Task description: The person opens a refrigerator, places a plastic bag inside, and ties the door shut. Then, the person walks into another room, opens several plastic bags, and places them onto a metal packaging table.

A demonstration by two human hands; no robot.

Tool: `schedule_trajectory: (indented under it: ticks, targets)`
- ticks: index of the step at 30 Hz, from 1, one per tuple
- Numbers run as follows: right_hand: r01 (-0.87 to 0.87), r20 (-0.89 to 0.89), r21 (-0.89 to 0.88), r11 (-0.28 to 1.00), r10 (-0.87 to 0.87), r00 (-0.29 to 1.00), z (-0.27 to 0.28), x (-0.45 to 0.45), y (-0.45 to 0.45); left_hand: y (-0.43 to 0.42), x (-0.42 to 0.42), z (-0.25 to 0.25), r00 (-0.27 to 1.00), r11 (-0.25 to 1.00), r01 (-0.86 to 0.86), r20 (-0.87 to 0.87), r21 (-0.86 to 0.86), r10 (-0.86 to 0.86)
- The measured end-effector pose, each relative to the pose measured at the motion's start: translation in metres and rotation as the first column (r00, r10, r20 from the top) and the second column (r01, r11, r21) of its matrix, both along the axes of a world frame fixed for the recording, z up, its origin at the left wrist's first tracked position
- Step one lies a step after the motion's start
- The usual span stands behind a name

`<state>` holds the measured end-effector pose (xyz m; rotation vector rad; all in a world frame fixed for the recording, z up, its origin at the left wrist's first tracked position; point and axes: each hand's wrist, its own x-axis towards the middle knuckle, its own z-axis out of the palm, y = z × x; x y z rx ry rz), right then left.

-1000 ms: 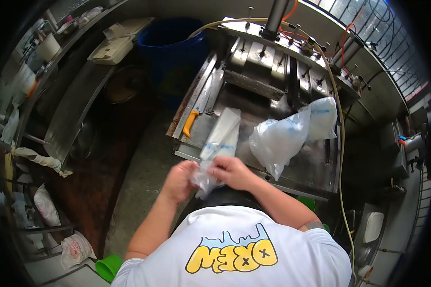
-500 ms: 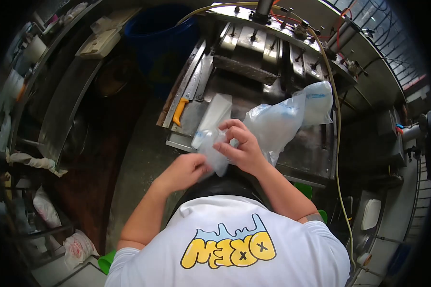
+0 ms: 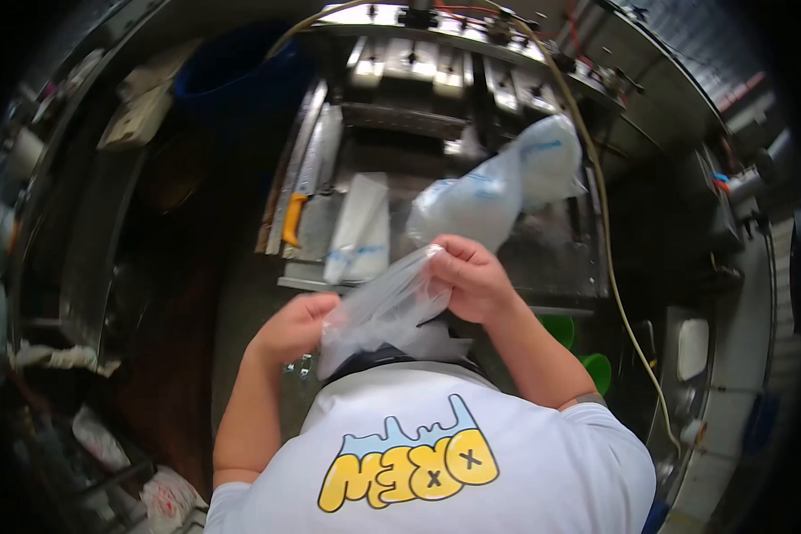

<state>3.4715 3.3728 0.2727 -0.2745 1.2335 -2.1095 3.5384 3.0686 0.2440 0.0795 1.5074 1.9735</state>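
A clear plastic bag (image 3: 387, 303) is stretched between my two hands, just in front of my waist. My left hand (image 3: 295, 326) grips its left side, fingers curled and a little blurred. At its upper right edge, my right hand (image 3: 472, 278) pinches the plastic between thumb and fingers. Beyond the bag, a flat stack of folded plastic bags (image 3: 361, 227) lies on the metal worktop (image 3: 534, 258). Right of that stack rest filled plastic bags with blue print (image 3: 476, 200), close behind my right hand.
A knife with a yellow handle (image 3: 295, 219) lies at the worktop's left edge. Metal machinery with clamps (image 3: 409, 58) stands at the back. A pale hose (image 3: 603, 209) runs down the right side. A blue barrel (image 3: 231, 76) stands back left, and green containers (image 3: 596, 372) sit low right.
My hands have moved apart, and the crumpled bag between them is now spread out wide. The view has shifted, so the worktop appears further left.
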Motion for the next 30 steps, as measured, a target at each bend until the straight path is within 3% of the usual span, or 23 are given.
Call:
schedule_trajectory:
  ticks: [1,3,5,7,9,10,11,12,13,14,15,16,17,18,20,21,23,24,26,27,28,29,30]
  targets:
    - [0.047,0.018,-0.067,0.997,-0.045,0.999,0.013,-0.001,0.013,0.008,0.0,-0.001,0.993,0.996,0.088,-0.073,-0.012,-0.088]
    - [0.098,-0.006,-0.021,0.995,-0.098,0.995,0.027,0.011,0.038,0.014,-0.012,-0.008,0.999,1.0,-0.021,-0.033,-0.02,0.02]
    - [0.118,-0.027,0.02,0.993,-0.118,0.993,0.041,0.016,0.058,0.047,-0.038,0.028,0.934,0.927,-0.348,-0.035,0.142,0.356]
    - [0.429,-0.095,0.073,0.9,-0.422,0.902,0.054,0.009,0.074,0.077,-0.074,0.064,0.896,0.923,-0.343,-0.233,0.174,0.377]
    - [0.7,-0.063,0.057,0.712,-0.697,0.714,0.055,-0.027,0.092,0.144,-0.119,0.115,0.825,0.921,-0.357,-0.409,0.158,0.39]
    - [0.777,-0.019,0.043,0.628,-0.777,0.629,0.061,-0.042,0.083,0.162,-0.147,0.099,0.814,0.928,-0.359,-0.452,0.103,0.365]
    - [0.764,-0.16,0.139,0.63,-0.747,0.645,0.039,-0.058,0.098,0.177,-0.174,0.065,0.801,0.931,-0.361,-0.497,0.047,0.335]
    - [0.756,-0.293,0.232,0.612,-0.697,0.655,-0.01,-0.075,0.117,0.185,-0.195,0.026,0.745,0.877,-0.448,-0.614,-0.173,0.259]
    - [0.75,-0.376,0.311,0.584,-0.649,0.661,-0.089,-0.096,0.133,0.19,-0.211,-0.024,0.692,0.76,-0.537,-0.706,-0.365,0.149]
    - [0.713,-0.47,0.398,0.577,-0.539,0.699,-0.186,-0.112,0.149,0.19,-0.221,-0.104,0.724,0.722,-0.531,-0.68,-0.444,0.115]
    - [0.684,-0.078,0.352,0.639,-0.708,0.702,-0.184,-0.095,0.123,0.188,-0.223,-0.159,0.755,0.678,-0.523,-0.65,-0.517,0.086]
    - [0.748,-0.238,0.288,0.598,-0.711,0.661,-0.178,-0.087,0.1,0.19,-0.213,-0.161,0.745,0.649,-0.548,-0.661,-0.527,0.092]
    - [0.718,-0.244,0.311,0.623,-0.677,0.694,-0.231,-0.106,0.118,0.192,-0.21,-0.158,0.733,0.619,-0.574,-0.673,-0.536,0.097]
    - [0.682,-0.253,0.37,0.631,-0.638,0.727,-0.228,-0.114,0.122,0.191,-0.217,-0.157,0.736,0.622,-0.565,-0.672,-0.541,0.084]
    - [0.64,-0.233,0.443,0.628,-0.609,0.759,-0.22,-0.094,0.13,0.182,-0.212,-0.16,0.755,0.7,-0.517,-0.648,-0.493,0.101]
    - [0.594,-0.119,0.383,0.707,-0.601,0.791,-0.207,-0.091,0.139,0.18,-0.214,-0.156,0.752,0.702,-0.517,-0.652,-0.49,0.099]
    - [0.539,-0.007,0.308,0.784,-0.565,0.825,-0.183,-0.087,0.154,0.167,-0.206,-0.139,0.955,0.841,-0.296,-0.137,-0.452,0.262]
    - [0.569,-0.047,0.274,0.775,-0.58,0.813,-0.176,-0.077,0.161,0.154,-0.199,-0.135,0.954,0.836,-0.3,-0.132,-0.46,0.27]
    - [0.578,-0.063,0.247,0.778,-0.582,0.811,-0.158,-0.051,0.172,0.13,-0.175,-0.131,0.932,0.901,-0.354,-0.01,-0.251,0.363]
    - [0.487,-0.179,0.397,0.778,-0.455,0.872,-0.141,-0.043,0.179,0.125,-0.162,-0.127,0.925,0.893,-0.368,-0.003,-0.258,0.38]
    - [0.401,-0.273,0.541,0.739,-0.296,0.915,-0.128,-0.043,0.18,0.122,-0.15,-0.121,0.937,0.892,-0.337,-0.2,-0.301,0.287]
    - [0.382,-0.266,0.541,0.749,-0.279,0.923,-0.122,-0.046,0.172,0.123,-0.141,-0.106,0.909,0.882,-0.313,-0.381,-0.352,0.17]
    - [0.453,-0.404,0.464,0.761,-0.273,0.873,-0.118,-0.049,0.16,0.126,-0.136,-0.092,0.825,0.844,-0.318,-0.565,-0.432,0.022]
